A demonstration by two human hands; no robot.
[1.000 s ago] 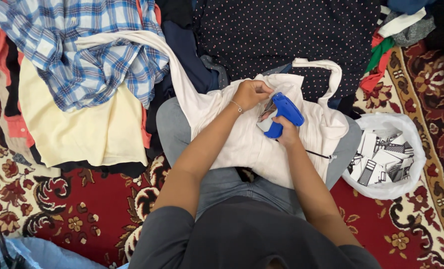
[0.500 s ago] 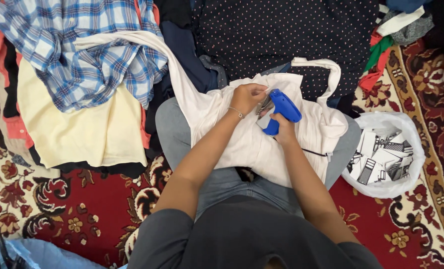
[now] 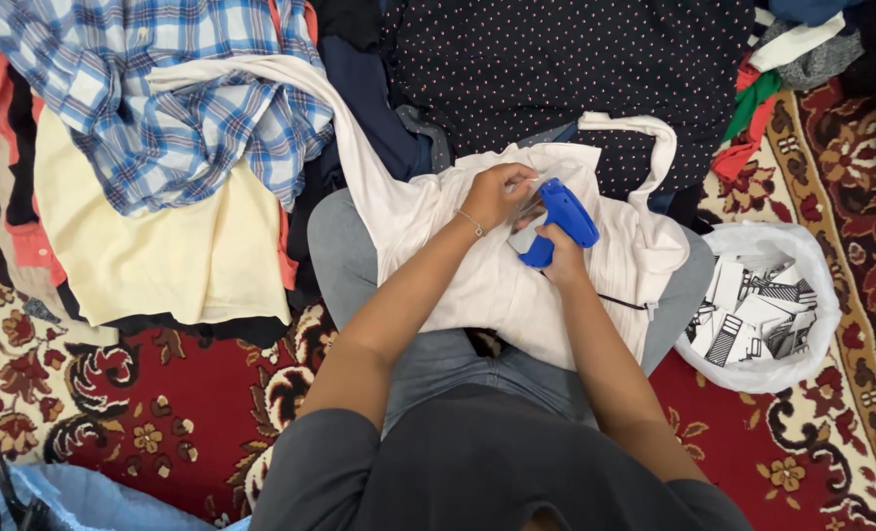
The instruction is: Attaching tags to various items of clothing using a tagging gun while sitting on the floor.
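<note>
Floor: covered by a red patterned carpet (image 3: pixel 182 413) with cream and dark floral motifs, visible along the lower left and right edges of the frame. The person sits on it, a cream white cotton garment (image 3: pixel 477 285) spread over the lap at centre frame. The right hand (image 3: pixel 561 258) has its fingers closed around a blue plastic tagging gun (image 3: pixel 559 218), at centre frame on the garment. The left hand (image 3: pixel 497 192), just left of the gun, pinches the fabric with closed fingers. Upper left: blue plaid shirt (image 3: pixel 163 108) over a pale yellow garment (image 3: pixel 153 256). Top centre: dark dotted fabric (image 3: pixel 566 59). Right: white plastic bag of black-and-white paper tags (image 3: pixel 758 307).
</note>
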